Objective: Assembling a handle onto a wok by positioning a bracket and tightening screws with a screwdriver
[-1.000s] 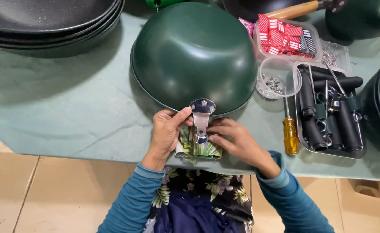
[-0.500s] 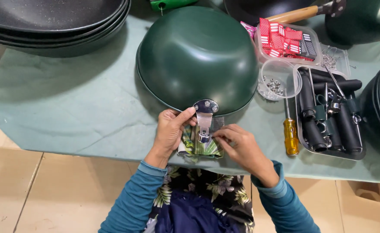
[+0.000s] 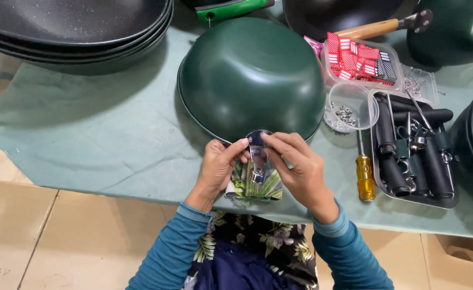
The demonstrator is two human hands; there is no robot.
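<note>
From the head view, a dark green wok lies upside down on a table covered in pale green cloth, its rim nearest the person. At that near rim sits a shiny metal handle bracket, and both hands meet on it. The left hand pinches the bracket's left edge in a narrow grip, thumb and forefinger closed on the metal; the right hand closes its fingertips on the bracket's top and right edge. The bracket thus lies between the two grips, touching both. Under the hands rests a folded leaf-patterned cloth. To the right are a yellow-handled screwdriver, a tray of black handles and a clear tub of small screws — stacked black pans sit at upper left.
</note>
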